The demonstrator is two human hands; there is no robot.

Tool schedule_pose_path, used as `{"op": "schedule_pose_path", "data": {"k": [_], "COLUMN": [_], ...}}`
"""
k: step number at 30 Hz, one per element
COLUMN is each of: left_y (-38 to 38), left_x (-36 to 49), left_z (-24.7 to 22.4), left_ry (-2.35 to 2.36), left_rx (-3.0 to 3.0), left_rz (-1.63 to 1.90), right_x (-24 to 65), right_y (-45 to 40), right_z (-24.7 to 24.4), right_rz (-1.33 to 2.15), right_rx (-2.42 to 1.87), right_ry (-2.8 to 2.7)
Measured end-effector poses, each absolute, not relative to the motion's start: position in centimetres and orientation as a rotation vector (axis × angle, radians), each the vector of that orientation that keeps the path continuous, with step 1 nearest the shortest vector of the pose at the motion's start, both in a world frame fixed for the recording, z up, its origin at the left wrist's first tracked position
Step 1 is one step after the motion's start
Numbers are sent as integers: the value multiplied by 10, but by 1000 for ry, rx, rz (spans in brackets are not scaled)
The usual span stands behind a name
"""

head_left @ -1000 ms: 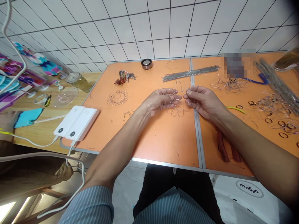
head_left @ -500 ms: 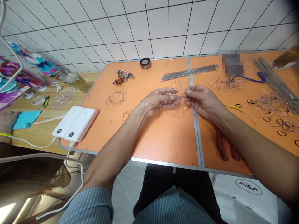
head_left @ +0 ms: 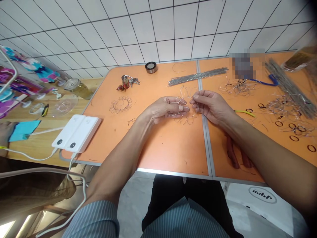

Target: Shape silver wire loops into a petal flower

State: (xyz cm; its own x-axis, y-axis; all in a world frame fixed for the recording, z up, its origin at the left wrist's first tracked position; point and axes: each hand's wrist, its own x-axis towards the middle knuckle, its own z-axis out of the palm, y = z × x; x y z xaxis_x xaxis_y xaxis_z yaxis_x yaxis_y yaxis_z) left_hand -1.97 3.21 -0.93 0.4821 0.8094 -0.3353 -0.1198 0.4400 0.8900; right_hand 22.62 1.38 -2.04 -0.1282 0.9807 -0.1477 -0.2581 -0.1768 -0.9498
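Observation:
A thin wire bent into petal-like loops (head_left: 187,119) is held between my two hands above the orange table (head_left: 158,145). My left hand (head_left: 168,108) grips the loops on the left side, thumb against fingers. On the right, my right hand (head_left: 205,103) pinches the same wire piece between thumb and fingertips. Some loops stick out above and below the fingers; the pinched parts are hidden. To the left lies a ring of looped wire (head_left: 121,105). Behind my hands rests a bundle of straight wires (head_left: 198,76). Red-handled pliers (head_left: 232,153) lie partly under my right forearm.
A tape roll (head_left: 151,67), keys (head_left: 128,82) and white power banks (head_left: 76,134) stand left. Tangled wire pieces (head_left: 279,107) and dark rings (head_left: 294,138) spread right. Another person's hand (head_left: 7,130) is at the far left by a blue cloth. A metal seam (head_left: 208,142) divides the tabletop.
The view has shifted slightly, so most things sit a little further left. My hands keep hold of the looped wire, its upper loops now more spread to view.

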Motion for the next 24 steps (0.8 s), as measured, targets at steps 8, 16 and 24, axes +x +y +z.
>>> {"op": "schedule_pose_path", "data": {"k": [8,16,24], "left_y": [37,35,34], "left_x": [-25,-21,-15], "left_z": [-17,-19,-16], "left_ry": [871,795,864], "left_rx": [1072,1047,880], "left_rz": [662,699,746], "right_x": [224,224,223], "right_y": [12,13,13], "right_z": [-18,-21,-21], "right_rz": [1533,1531,1523], "right_rx": [-1036,-1032,-1063], "right_ry": [-997,-1009,-998]}}
